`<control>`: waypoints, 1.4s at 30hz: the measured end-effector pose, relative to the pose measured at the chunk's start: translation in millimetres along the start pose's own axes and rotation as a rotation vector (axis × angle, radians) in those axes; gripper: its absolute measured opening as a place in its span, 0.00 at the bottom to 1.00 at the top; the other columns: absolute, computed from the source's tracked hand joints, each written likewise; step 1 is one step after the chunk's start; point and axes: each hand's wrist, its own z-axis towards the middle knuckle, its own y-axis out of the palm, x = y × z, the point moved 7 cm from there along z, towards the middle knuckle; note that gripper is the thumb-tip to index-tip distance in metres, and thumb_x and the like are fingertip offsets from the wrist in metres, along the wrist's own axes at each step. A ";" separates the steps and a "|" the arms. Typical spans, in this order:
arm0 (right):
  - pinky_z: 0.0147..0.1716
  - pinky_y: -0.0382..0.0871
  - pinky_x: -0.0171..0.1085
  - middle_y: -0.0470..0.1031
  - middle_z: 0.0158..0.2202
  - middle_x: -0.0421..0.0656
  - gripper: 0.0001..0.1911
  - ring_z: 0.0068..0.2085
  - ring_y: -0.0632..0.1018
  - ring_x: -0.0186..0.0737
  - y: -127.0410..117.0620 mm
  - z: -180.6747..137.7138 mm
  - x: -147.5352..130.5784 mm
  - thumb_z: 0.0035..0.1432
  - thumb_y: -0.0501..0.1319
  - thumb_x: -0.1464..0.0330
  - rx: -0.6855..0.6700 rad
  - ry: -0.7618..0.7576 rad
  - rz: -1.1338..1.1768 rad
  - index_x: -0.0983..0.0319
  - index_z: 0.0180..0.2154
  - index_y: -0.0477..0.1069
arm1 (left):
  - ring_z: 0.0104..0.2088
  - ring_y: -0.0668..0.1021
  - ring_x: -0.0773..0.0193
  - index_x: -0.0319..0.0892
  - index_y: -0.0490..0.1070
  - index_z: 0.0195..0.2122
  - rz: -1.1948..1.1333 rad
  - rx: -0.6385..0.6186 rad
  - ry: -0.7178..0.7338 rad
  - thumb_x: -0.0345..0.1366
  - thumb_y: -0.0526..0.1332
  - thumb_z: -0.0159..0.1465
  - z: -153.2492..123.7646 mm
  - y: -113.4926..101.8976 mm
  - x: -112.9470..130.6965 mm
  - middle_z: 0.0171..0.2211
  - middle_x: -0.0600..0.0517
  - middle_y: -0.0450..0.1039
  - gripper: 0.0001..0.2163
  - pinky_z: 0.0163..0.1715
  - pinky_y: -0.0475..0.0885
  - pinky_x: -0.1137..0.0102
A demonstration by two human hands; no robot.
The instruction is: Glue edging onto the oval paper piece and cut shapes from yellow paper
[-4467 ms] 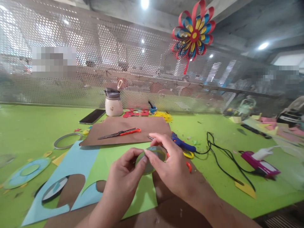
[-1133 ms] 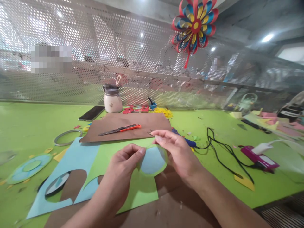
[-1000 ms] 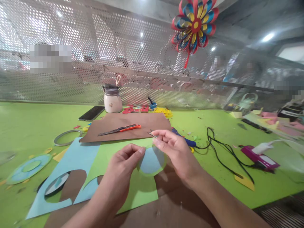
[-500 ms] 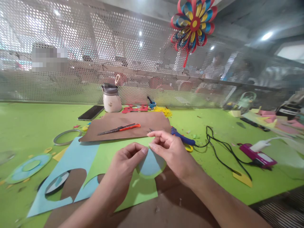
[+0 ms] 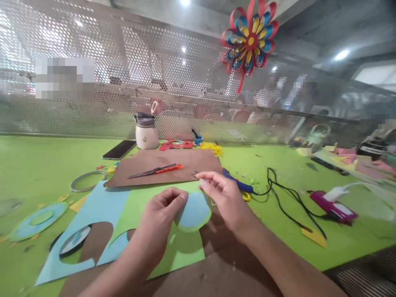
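Pinching the seemingly cut, layered disc [image 5: 195,211] mid-frame with my closed left hand [image 5: 162,212], I can't tell what remains or whether my near-closed right hand [image 5: 225,198] grips anything.

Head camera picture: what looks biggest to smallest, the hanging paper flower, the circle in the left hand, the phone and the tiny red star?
1. Paper flower
2. Circle in the left hand
3. Phone
4. Red star
Ordered by looks only; distances differ.
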 end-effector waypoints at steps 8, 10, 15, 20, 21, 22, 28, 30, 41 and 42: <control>0.29 0.63 0.32 0.70 0.28 0.38 0.13 0.29 0.70 0.32 1.1 -0.9 0.3 0.55 0.64 0.62 -0.012 0.028 0.045 0.62 0.41 0.72 | 0.23 0.66 0.68 0.41 0.70 0.24 -0.058 -0.019 -0.024 0.42 0.65 0.54 2.3 -1.4 -5.3 0.21 0.55 0.68 0.11 0.23 0.60 0.75; 0.27 0.62 0.32 0.69 0.27 0.36 0.14 0.28 0.69 0.32 3.0 -1.3 0.0 0.53 0.65 0.64 -0.033 0.027 0.013 0.62 0.42 0.71 | 0.23 0.66 0.69 0.41 0.71 0.25 -0.072 -0.036 -0.038 0.42 0.66 0.53 3.0 -0.5 -6.7 0.21 0.55 0.68 0.10 0.23 0.60 0.75; 0.29 0.64 0.34 0.69 0.27 0.37 0.14 0.28 0.70 0.33 1.8 -1.3 -0.6 0.52 0.64 0.67 -0.028 0.027 -0.058 0.62 0.42 0.71 | 0.24 0.67 0.68 0.41 0.72 0.25 -0.202 -0.056 -0.058 0.42 0.63 0.53 0.2 -0.1 -3.3 0.22 0.56 0.67 0.10 0.24 0.63 0.75; 0.29 0.63 0.35 0.69 0.27 0.37 0.12 0.28 0.70 0.34 4.4 -2.9 -1.4 0.53 0.62 0.68 -0.056 0.017 -0.135 0.61 0.41 0.72 | 0.27 0.69 0.65 0.41 0.73 0.27 -0.104 -0.081 -0.050 0.44 0.62 0.55 2.1 0.4 -2.1 0.25 0.53 0.70 0.11 0.26 0.64 0.73; 0.28 0.63 0.34 0.69 0.27 0.37 0.12 0.28 0.70 0.34 5.3 -3.2 -0.9 0.53 0.62 0.68 -0.068 0.016 -0.152 0.61 0.41 0.72 | 0.25 0.68 0.66 0.41 0.72 0.26 -0.060 -0.091 -0.056 0.44 0.63 0.55 3.1 1.0 -3.6 0.24 0.54 0.69 0.11 0.25 0.62 0.74; 0.28 0.63 0.34 0.69 0.27 0.37 0.11 0.28 0.70 0.34 6.1 -3.2 -0.6 0.54 0.62 0.68 -0.079 0.011 -0.167 0.61 0.41 0.72 | 0.23 0.67 0.67 0.41 0.71 0.25 -0.025 -0.099 -0.063 0.43 0.65 0.54 4.0 1.6 -5.2 0.22 0.55 0.68 0.11 0.23 0.61 0.74; 0.32 0.65 0.35 0.70 0.29 0.39 0.14 0.31 0.71 0.35 2.8 -0.3 -2.9 0.62 0.55 0.61 -0.032 -0.040 -0.069 0.62 0.41 0.73 | 0.21 0.66 0.68 0.41 0.70 0.23 -0.031 -0.093 -0.026 0.43 0.67 0.52 6.0 0.7 -6.9 0.19 0.54 0.68 0.12 0.21 0.59 0.74; 0.31 0.65 0.35 0.70 0.29 0.39 0.14 0.30 0.70 0.35 5.3 -0.3 -3.1 0.61 0.57 0.60 -0.044 -0.024 -0.060 0.62 0.43 0.71 | 0.21 0.66 0.68 0.41 0.69 0.23 -0.046 -0.102 -0.017 0.43 0.67 0.52 5.2 1.2 -6.6 0.19 0.55 0.68 0.12 0.22 0.59 0.74; 0.35 0.67 0.37 0.71 0.28 0.40 0.17 0.32 0.73 0.38 0.0 -0.4 -0.7 0.60 0.57 0.56 0.021 -0.024 0.037 0.62 0.41 0.72 | 0.22 0.66 0.69 0.42 0.66 0.24 -0.140 -0.011 -0.020 0.46 0.65 0.55 5.4 -3.2 -5.4 0.20 0.57 0.68 0.14 0.23 0.60 0.75; 0.34 0.67 0.37 0.71 0.29 0.40 0.17 0.32 0.73 0.38 3.4 -1.9 0.5 0.60 0.58 0.57 -0.007 -0.007 0.037 0.62 0.42 0.72 | 0.22 0.66 0.69 0.42 0.67 0.25 -0.153 -0.002 -0.018 0.46 0.66 0.54 5.8 -3.8 -5.0 0.21 0.57 0.68 0.14 0.23 0.61 0.75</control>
